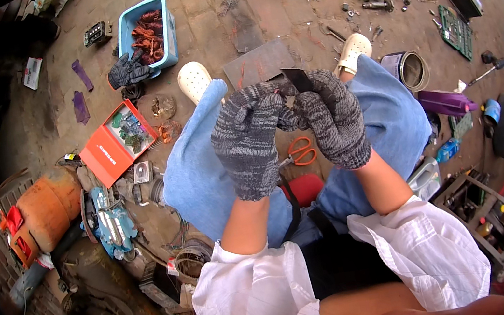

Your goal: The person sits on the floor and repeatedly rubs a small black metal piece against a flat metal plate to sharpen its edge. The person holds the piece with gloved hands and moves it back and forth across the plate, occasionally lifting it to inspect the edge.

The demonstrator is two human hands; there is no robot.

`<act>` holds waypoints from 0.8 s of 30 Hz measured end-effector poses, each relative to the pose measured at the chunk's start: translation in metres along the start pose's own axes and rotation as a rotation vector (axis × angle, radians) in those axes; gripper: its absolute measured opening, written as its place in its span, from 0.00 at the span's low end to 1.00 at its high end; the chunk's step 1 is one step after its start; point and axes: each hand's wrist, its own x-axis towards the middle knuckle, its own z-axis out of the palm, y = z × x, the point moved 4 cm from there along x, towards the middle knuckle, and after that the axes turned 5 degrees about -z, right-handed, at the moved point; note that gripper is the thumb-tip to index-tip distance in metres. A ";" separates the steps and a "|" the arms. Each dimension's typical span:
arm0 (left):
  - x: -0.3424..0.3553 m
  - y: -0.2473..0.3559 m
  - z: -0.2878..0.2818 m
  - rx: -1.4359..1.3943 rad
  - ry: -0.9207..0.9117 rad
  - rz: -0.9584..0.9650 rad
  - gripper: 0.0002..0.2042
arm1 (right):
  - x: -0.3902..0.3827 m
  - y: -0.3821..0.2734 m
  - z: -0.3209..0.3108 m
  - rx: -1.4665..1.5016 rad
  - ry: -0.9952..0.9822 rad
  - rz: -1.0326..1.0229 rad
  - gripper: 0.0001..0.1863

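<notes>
Head view looks down on a seated person whose left hand and right hand, both in grey knit gloves, meet above the knees. Their fingers are curled shut around a small dark flat piece, pinched from both sides so that its upper end stands clear. Below the piece, between the legs, orange-handled scissors lie on the floor. Left of the piece sit an open red box and a blue tub of reddish wire, probably within arm's reach.
</notes>
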 end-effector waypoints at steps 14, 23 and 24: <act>-0.005 0.014 0.000 0.044 0.091 0.253 0.07 | -0.002 -0.021 0.003 -0.509 -0.055 -0.392 0.16; -0.004 0.013 -0.003 0.188 0.131 0.259 0.06 | 0.000 -0.016 0.006 -0.541 0.074 -0.406 0.15; -0.004 0.014 -0.002 0.174 0.130 0.244 0.06 | 0.000 -0.017 0.006 -0.540 0.065 -0.418 0.15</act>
